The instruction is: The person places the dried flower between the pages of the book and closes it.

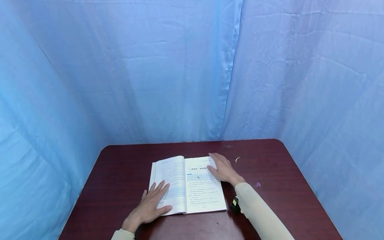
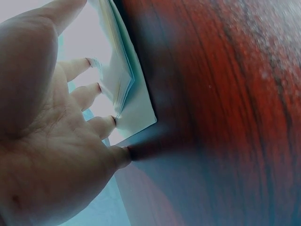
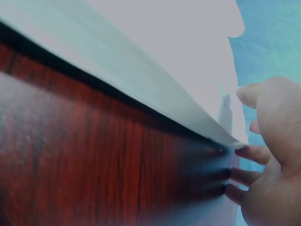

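Observation:
An open book [image 1: 205, 196] with printed pages lies on the dark red-brown table. My left hand [image 1: 148, 205] rests on the lower part of its left page, fingers spread and fairly straight. From the left wrist view, the fingertips of that hand [image 2: 61, 122] meet the book's edge, where layered pages [image 2: 120, 70] lie over the wider cover. At the upper right corner of the right page is my right hand [image 1: 223, 170], its thumb over the paper. In the right wrist view, loosely bent fingers [image 3: 249, 176] reach down beside the page corner, close to the table.
The table [image 1: 120, 180] has rounded far corners, with blue curtains [image 1: 180, 73] hanging behind and on both sides. A small purple scrap [image 1: 258, 184] and a tan mark [image 1: 237, 159] are right of the book. A black device [image 1: 235, 204] sits at the right wrist.

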`<state>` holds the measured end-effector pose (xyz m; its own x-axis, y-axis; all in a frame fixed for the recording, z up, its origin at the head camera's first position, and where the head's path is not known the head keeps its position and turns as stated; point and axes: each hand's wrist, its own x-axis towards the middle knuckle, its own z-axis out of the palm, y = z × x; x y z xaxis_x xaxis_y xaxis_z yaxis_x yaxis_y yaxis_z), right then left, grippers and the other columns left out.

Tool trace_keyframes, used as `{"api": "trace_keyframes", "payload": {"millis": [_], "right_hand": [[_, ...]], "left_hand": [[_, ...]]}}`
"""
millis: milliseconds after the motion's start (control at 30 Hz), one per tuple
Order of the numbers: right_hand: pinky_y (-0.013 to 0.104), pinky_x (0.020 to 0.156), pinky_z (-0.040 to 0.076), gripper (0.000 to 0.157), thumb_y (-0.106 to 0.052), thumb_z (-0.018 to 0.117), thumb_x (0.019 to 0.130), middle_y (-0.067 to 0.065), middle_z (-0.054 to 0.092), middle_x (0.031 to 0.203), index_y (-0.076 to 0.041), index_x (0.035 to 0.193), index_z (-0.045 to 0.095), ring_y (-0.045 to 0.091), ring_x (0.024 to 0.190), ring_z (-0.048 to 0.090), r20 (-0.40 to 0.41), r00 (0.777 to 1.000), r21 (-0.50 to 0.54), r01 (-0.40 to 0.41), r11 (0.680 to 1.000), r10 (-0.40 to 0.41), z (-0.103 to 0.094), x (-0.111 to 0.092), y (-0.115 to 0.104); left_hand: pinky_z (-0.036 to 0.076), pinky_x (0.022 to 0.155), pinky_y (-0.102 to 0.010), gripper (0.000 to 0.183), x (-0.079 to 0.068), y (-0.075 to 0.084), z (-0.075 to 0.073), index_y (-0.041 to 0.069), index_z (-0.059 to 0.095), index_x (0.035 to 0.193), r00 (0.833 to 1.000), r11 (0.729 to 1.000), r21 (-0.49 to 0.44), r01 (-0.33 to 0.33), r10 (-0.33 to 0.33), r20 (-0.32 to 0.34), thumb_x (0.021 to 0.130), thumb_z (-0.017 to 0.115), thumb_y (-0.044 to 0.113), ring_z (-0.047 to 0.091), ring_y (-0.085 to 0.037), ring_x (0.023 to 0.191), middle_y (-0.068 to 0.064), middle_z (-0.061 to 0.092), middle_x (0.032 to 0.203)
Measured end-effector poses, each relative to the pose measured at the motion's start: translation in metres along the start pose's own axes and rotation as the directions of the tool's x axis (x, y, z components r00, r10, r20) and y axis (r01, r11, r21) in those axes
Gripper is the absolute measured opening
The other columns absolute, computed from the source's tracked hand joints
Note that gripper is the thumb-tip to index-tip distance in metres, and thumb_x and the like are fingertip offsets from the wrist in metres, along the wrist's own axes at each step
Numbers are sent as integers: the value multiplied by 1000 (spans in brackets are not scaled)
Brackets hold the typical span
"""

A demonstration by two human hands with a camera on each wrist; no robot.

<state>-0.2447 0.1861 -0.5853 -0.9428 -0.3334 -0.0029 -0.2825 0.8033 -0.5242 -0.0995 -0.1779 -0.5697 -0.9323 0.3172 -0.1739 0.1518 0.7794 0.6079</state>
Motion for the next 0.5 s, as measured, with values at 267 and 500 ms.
{"api": "trace_keyframes", "payload": {"millis": [267, 500], "right_hand": [[81, 123, 41, 61, -26, 65, 113, 31, 53, 169, 2, 165, 53, 55, 157, 48, -47, 999, -45, 11, 999, -13, -4, 5, 4], [72, 129, 41, 59, -28, 64, 115, 27, 52, 172, -3, 167, 52, 50, 161, 47, -17, 1000, -80, -28, 996, 26, -4, 9, 7]], "left_hand": [[12, 130, -92, 89, 0, -1, 0, 14, 44, 175, 1000, 1000, -2, -5, 5, -6, 102, 80, 51, 20, -57, 173, -17, 33, 186], [11, 130, -92, 89, 0, -2, 0, 15, 44, 175, 1000, 1000, -7, -5, 5, 1, 102, 80, 51, 19, -57, 174, -17, 32, 187]]}}
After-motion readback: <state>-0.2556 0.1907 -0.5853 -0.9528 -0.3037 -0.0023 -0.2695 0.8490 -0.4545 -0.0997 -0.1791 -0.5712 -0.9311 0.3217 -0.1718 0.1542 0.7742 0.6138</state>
